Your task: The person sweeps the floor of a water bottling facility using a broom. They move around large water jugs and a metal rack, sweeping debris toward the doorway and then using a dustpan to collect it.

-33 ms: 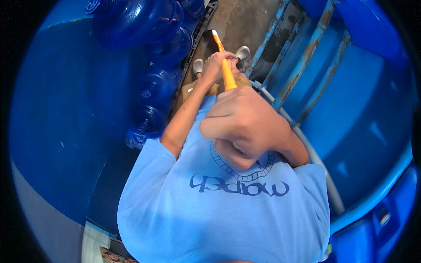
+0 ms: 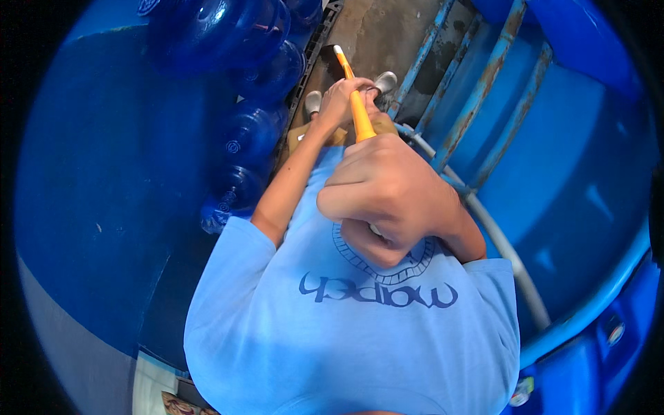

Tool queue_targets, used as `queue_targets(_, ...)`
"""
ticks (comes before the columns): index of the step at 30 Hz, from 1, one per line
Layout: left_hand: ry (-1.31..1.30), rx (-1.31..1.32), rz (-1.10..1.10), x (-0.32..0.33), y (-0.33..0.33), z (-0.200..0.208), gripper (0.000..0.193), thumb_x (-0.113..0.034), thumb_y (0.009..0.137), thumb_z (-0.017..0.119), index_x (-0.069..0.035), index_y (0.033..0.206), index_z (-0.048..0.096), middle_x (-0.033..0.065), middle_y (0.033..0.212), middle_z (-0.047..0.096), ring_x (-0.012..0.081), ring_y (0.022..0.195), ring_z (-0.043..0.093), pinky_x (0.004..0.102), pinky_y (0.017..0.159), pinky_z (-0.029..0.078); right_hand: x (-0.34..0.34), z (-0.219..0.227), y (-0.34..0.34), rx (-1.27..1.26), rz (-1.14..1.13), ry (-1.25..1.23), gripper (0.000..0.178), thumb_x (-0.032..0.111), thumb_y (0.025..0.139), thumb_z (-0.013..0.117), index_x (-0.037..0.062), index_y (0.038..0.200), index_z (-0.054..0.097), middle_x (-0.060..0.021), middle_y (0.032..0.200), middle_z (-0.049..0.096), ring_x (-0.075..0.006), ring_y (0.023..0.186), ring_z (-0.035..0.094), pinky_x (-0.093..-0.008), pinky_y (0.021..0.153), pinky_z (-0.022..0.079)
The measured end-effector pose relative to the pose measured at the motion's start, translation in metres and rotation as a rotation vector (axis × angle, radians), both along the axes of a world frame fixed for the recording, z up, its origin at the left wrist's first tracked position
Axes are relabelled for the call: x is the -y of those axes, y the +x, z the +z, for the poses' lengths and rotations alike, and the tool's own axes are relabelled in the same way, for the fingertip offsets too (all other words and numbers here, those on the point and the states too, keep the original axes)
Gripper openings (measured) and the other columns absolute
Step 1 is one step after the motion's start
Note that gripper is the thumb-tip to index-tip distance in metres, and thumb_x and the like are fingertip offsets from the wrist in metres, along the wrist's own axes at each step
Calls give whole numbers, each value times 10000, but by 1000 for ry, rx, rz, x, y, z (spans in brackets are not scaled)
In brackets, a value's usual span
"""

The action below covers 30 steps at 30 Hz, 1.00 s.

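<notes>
A yellow pole [image 2: 363, 124] with a white far tip runs up from my body toward the floor. Close below my head, my right hand [image 2: 386, 194] is closed in a fist around the pole's near end. My left hand [image 2: 337, 104] grips the same pole farther down, in front of my legs. Beside the white tip is a dark shape; whether it belongs to the pole I cannot tell. A light blue shirt [image 2: 346, 346] covers my torso beneath my arms.
Large blue water jugs [image 2: 252, 131] line the left along a black slatted edge [image 2: 311, 66]. To the right stands a rusty blue ladder-like metal frame [image 2: 477, 97] with a grey pipe [image 2: 508, 252]. Big blue curved walls flank both sides. My shoes [image 2: 386, 82] rest on concrete floor [image 2: 373, 28].
Both hands keep their grip on the pole, which has barely moved. The metal frame and grey pipe at the right have shifted slightly in the view.
</notes>
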<state>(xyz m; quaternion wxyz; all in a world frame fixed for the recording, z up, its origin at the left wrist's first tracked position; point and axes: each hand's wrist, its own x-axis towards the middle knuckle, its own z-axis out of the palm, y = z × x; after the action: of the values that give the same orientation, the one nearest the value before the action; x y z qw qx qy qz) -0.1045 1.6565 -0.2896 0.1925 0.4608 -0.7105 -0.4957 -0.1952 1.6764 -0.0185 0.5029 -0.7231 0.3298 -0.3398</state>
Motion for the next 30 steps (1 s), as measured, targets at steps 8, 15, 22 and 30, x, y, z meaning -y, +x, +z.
queue_targets(8,-6,8,-229,-15,28,-29,98,-195,721,636,-136,767,699,35,845,688,283,796,661,377,687,518,-49,-14,49,-196,-207,-16,164,30,534,545,62,589,394,-91,493,382,-310,460,440,-397,483,359)
queue_targets(15,-131,-137,-250,-18,-13,-53,133,-151,738,595,-161,795,715,9,984,689,248,894,652,352,774,503,-69,-16,28,-252,-361,-48,116,0,524,528,50,588,445,-98,507,436,-298,469,456,-391,481,359)
queue_targets(22,-128,-72,-275,0,-51,-85,111,-217,796,599,-185,840,696,-1,938,667,235,954,621,478,862,428,-88,-62,30,-386,-464,-168,82,47,583,576,61,601,498,-116,503,466,-320,490,509,-419,503,407)
queue_targets(30,-359,-357,-403,-42,-96,0,225,-275,827,694,-56,784,663,101,759,652,264,742,627,359,686,495,-156,7,-11,-282,-574,-339,105,16,524,554,63,604,505,-72,512,469,-268,445,470,-374,453,389)
